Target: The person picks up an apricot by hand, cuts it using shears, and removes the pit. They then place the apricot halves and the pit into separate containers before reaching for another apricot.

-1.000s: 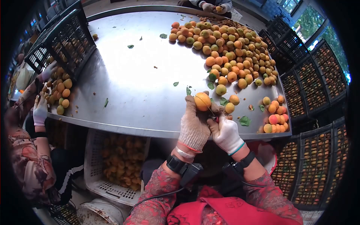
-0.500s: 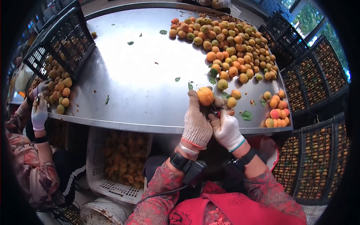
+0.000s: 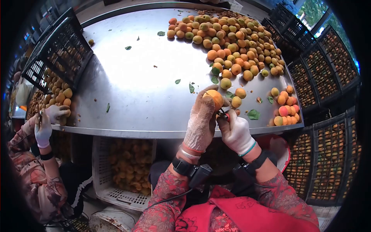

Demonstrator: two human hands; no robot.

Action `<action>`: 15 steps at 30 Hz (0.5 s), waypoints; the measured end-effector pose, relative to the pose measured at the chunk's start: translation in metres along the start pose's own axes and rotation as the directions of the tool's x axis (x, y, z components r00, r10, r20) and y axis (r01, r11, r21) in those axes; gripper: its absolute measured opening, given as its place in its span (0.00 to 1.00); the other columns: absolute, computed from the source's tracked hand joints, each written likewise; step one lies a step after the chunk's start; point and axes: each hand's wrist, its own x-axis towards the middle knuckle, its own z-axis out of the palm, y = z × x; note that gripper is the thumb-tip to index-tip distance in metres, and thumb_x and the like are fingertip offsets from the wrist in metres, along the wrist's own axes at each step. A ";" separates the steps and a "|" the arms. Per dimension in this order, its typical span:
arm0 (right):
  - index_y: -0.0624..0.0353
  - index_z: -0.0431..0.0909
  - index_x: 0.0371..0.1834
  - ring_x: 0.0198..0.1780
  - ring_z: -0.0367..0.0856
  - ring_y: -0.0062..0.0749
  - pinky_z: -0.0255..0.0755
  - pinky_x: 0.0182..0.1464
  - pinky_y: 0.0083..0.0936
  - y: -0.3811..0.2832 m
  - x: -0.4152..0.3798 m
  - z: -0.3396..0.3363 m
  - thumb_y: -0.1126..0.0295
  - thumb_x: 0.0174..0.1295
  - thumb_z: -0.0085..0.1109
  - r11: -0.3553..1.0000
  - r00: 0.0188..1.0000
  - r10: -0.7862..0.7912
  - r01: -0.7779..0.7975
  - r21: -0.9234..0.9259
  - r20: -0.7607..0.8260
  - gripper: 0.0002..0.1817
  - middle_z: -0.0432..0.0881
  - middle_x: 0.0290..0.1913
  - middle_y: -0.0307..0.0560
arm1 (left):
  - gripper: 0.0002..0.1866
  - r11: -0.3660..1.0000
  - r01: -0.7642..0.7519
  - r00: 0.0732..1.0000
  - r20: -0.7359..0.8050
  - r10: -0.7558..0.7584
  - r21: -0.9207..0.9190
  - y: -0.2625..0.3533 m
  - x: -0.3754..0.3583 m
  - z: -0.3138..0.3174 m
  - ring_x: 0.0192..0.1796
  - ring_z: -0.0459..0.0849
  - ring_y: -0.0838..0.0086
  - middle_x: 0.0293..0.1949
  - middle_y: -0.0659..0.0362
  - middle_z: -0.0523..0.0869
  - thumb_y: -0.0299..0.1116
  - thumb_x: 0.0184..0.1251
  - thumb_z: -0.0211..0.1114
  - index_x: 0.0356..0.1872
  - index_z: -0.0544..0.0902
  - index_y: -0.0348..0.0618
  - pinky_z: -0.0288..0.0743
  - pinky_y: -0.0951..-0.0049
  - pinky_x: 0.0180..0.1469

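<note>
My gloved left hand (image 3: 201,120) grips an orange apricot (image 3: 213,99) above the front edge of the metal table (image 3: 147,89). In my gloved right hand (image 3: 236,131) is a small knife with a red handle (image 3: 225,115), its thin blade at the apricot. Two loose apricots (image 3: 238,96) lie just right of the held one. Beyond them spreads a large heap of apricots (image 3: 239,46), and a smaller group (image 3: 286,108) sits at the table's right corner.
Black crates of fruit (image 3: 328,158) stand at the right. A white crate of apricots (image 3: 123,166) is below the table edge. At the left, a co-worker's gloved hands (image 3: 43,129) work beside a tipped black crate (image 3: 58,54). A white bucket (image 3: 112,220) stands below.
My left hand has turned around the apricot, and the knife has shifted to its lower right side. The co-worker's one hand has reached toward the fruit. The view has shifted slightly.
</note>
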 end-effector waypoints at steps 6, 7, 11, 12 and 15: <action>0.65 0.74 0.50 0.31 0.82 0.63 0.74 0.30 0.45 -0.003 0.005 -0.003 0.66 0.70 0.56 0.997 0.996 -0.045 0.049 0.052 -0.083 0.13 0.81 0.29 0.62 | 0.41 0.902 0.185 0.981 0.025 -0.191 -0.390 -0.013 0.000 0.006 0.59 0.79 0.56 0.60 0.42 0.79 0.65 0.73 0.50 0.66 0.66 0.32 0.71 0.56 0.67; 0.65 0.74 0.49 0.31 0.82 0.63 0.73 0.29 0.44 -0.001 0.002 -0.006 0.67 0.70 0.56 0.998 0.999 -0.002 0.004 0.055 -0.036 0.12 0.81 0.29 0.63 | 0.40 0.906 0.186 0.981 0.027 -0.190 -0.380 -0.014 0.000 0.004 0.61 0.78 0.55 0.59 0.41 0.79 0.64 0.72 0.53 0.64 0.67 0.33 0.69 0.54 0.68; 0.65 0.73 0.45 0.31 0.82 0.60 0.72 0.29 0.40 0.003 -0.001 -0.016 0.70 0.71 0.55 0.974 0.978 0.176 -0.189 0.124 0.108 0.09 0.80 0.27 0.61 | 0.39 0.998 0.050 0.998 -0.034 -0.048 0.042 -0.023 0.006 0.000 0.60 0.78 0.59 0.56 0.44 0.81 0.62 0.74 0.53 0.68 0.65 0.34 0.70 0.59 0.67; 0.65 0.71 0.43 0.30 0.82 0.59 0.72 0.29 0.39 0.002 -0.001 -0.016 0.73 0.72 0.54 0.979 0.984 0.150 -0.162 0.121 0.099 0.06 0.79 0.25 0.60 | 0.39 0.995 0.025 0.998 -0.061 -0.019 0.093 -0.019 0.006 0.003 0.60 0.79 0.61 0.55 0.45 0.81 0.61 0.75 0.53 0.68 0.65 0.33 0.70 0.61 0.67; 0.65 0.72 0.47 0.31 0.83 0.59 0.73 0.29 0.41 -0.002 0.000 -0.022 0.70 0.71 0.55 0.985 0.983 0.143 -0.153 0.082 0.118 0.10 0.80 0.26 0.61 | 0.38 0.988 0.007 0.996 -0.094 0.008 0.156 -0.020 0.005 0.001 0.57 0.80 0.65 0.52 0.48 0.82 0.61 0.75 0.53 0.65 0.69 0.31 0.72 0.65 0.64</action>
